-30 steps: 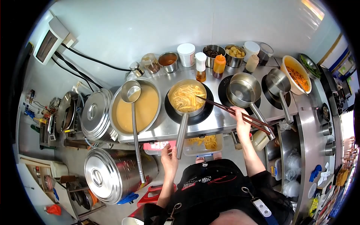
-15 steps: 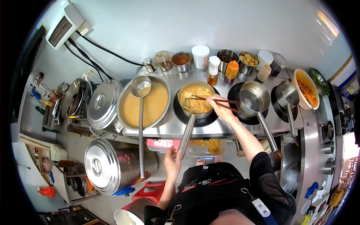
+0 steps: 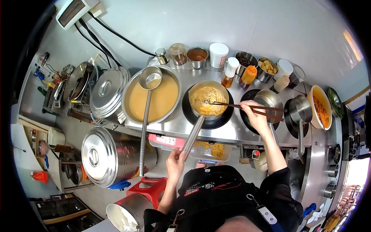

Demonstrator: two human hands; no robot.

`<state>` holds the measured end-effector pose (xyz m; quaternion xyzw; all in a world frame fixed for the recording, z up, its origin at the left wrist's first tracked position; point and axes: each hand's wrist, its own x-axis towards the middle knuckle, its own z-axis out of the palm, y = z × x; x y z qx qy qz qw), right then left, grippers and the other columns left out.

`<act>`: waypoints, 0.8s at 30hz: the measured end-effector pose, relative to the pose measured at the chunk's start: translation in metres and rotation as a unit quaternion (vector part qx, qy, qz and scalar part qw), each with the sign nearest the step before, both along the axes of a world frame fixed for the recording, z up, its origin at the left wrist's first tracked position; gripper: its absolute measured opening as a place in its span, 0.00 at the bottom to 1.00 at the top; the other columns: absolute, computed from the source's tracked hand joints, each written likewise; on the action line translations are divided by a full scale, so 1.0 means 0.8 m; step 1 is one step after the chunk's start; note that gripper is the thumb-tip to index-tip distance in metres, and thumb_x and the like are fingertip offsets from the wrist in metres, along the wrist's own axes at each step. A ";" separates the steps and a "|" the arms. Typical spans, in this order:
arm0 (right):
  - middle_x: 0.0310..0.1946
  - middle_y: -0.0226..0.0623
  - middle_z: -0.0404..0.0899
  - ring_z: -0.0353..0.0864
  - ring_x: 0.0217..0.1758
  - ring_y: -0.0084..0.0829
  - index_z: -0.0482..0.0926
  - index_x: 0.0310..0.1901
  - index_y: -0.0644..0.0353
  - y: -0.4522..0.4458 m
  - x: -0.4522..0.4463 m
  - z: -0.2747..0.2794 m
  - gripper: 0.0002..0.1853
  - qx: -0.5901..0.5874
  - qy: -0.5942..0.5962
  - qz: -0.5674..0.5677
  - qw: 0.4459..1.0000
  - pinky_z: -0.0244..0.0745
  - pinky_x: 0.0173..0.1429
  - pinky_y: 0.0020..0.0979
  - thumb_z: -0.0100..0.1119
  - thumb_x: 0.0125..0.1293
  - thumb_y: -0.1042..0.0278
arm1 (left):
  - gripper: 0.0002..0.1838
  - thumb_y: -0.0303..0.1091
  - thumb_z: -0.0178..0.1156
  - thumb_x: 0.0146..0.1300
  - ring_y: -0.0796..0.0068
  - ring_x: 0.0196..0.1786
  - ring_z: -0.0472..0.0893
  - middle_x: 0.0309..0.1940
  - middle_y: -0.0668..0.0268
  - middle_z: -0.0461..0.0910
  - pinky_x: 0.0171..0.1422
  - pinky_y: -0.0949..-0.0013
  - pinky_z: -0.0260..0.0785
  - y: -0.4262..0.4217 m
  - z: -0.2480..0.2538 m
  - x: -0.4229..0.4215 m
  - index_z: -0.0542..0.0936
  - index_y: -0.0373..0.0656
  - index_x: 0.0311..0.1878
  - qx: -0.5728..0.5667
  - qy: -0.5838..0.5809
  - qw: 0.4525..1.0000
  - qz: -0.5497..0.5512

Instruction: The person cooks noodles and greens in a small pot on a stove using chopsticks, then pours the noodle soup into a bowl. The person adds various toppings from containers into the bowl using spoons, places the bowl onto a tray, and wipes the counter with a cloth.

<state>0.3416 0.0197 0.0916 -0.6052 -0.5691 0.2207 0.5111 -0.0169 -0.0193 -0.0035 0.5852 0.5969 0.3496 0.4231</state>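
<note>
Drawn back, right fingers grip chopsticks in a saucepan of noodles — left fingers — hold unclear.

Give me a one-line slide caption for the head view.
Right hand holding chopsticks in a pan of noodles, left hand by the handle.

Nothing fully legible from where I stand. Black apron: white lettering across chest, characters too small and slanted to make out. Small red block with pale marks at one end of lettering, red outline emblem at other; wording of both unclear. White lidded tub at back of counter: reddish fine print on side label, unreadable at this range.
</note>
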 end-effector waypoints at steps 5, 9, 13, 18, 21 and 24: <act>0.26 0.38 0.81 0.77 0.29 0.25 0.81 0.34 0.69 0.000 0.016 0.029 0.10 -0.016 -0.047 -0.011 0.999 0.72 0.36 0.27 0.58 0.66 0.70 | 0.20 0.34 0.61 0.66 0.80 0.33 0.79 0.32 0.62 0.82 0.37 0.76 0.72 -0.002 -0.005 0.002 0.75 0.27 0.53 -0.002 0.003 1.000 0.006; 0.24 0.36 0.79 0.74 0.26 0.24 0.81 0.34 0.69 0.012 -0.001 0.010 0.10 -0.070 -0.063 0.023 0.995 0.70 0.34 0.27 0.59 0.66 0.69 | 0.19 0.35 0.61 0.66 0.79 0.35 0.79 0.34 0.60 0.82 0.39 0.75 0.72 -0.003 0.003 0.006 0.76 0.27 0.52 -0.026 -0.007 0.999 0.021; 0.23 0.36 0.78 0.72 0.25 0.22 0.81 0.35 0.70 0.034 -0.024 -0.022 0.10 -0.004 0.002 0.012 1.000 0.68 0.32 0.26 0.59 0.65 0.69 | 0.19 0.35 0.61 0.66 0.79 0.35 0.79 0.35 0.60 0.82 0.39 0.75 0.72 -0.004 0.001 0.005 0.77 0.27 0.51 -0.027 -0.007 0.999 0.026; 0.29 0.40 0.82 0.78 0.30 0.28 0.81 0.36 0.70 0.059 -0.032 -0.054 0.10 0.030 0.017 -0.006 0.999 0.72 0.37 0.27 0.59 0.66 0.69 | 0.19 0.35 0.61 0.66 0.80 0.35 0.79 0.34 0.61 0.82 0.39 0.75 0.72 -0.004 -0.004 0.004 0.77 0.27 0.50 -0.022 0.000 0.999 0.030; 0.31 0.41 0.82 0.80 0.34 0.30 0.81 0.38 0.69 0.062 -0.031 -0.063 0.10 0.032 0.049 -0.008 0.998 0.73 0.40 0.28 0.59 0.67 0.69 | 0.18 0.35 0.61 0.65 0.80 0.34 0.78 0.33 0.62 0.82 0.39 0.75 0.72 -0.006 -0.003 0.006 0.78 0.27 0.50 -0.027 0.002 0.999 0.034; 0.33 0.40 0.83 0.80 0.35 0.29 0.81 0.38 0.68 0.048 -0.018 -0.046 0.09 0.020 0.027 -0.011 0.999 0.75 0.44 0.28 0.59 0.66 0.68 | 0.18 0.35 0.61 0.65 0.80 0.34 0.78 0.32 0.62 0.82 0.39 0.75 0.72 -0.006 -0.003 0.007 0.78 0.27 0.49 -0.017 0.005 0.999 0.034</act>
